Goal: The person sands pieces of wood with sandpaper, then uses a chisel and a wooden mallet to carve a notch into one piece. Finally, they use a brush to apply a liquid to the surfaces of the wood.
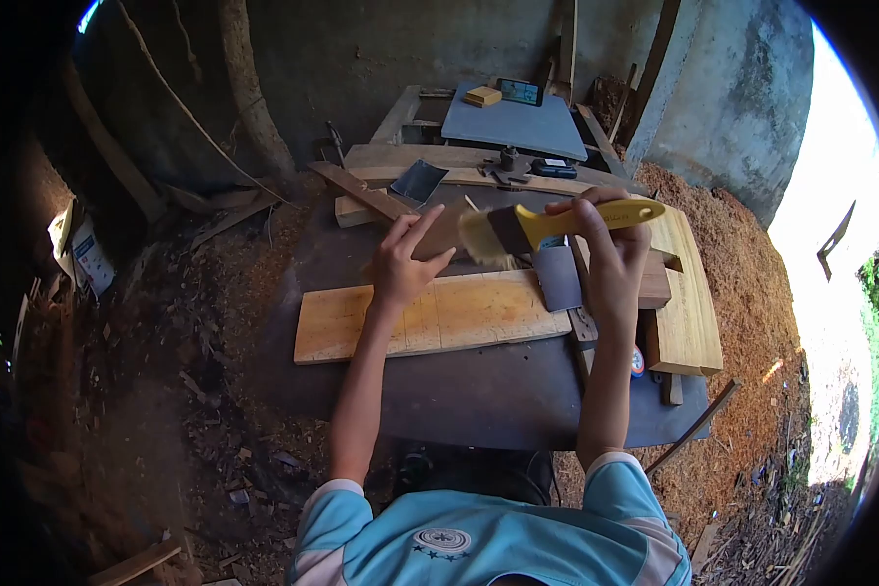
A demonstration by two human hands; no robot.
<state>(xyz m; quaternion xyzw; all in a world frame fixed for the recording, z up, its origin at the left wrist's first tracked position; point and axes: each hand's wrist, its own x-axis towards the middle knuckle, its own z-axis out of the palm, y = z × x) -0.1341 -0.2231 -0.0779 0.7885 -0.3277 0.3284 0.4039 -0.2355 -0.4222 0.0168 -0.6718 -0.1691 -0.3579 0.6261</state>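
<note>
My right hand (613, 244) is wrapped round the yellow handle of a paintbrush (532, 227). The brush is held up over the workbench, its pale bristles pointing left. A brown wooden piece (446, 234) lies between the thumb and fingers of my left hand (405, 264), close to the bristles; part of it is hidden behind the hand. Below both hands, a light wooden board (430, 317) rests on the bench. A grey sheet that looks like sandpaper (557, 277) overlaps the board's right end.
Thick wooden blocks (689, 327) stand on the workbench (459, 391) at the right. Further back are a dark sheet (419, 182), a long brown strip (359, 189) and a black device (554, 168). A phone (521, 92) leans on a blue-grey panel (513, 127). Sawdust (752, 293) covers the ground.
</note>
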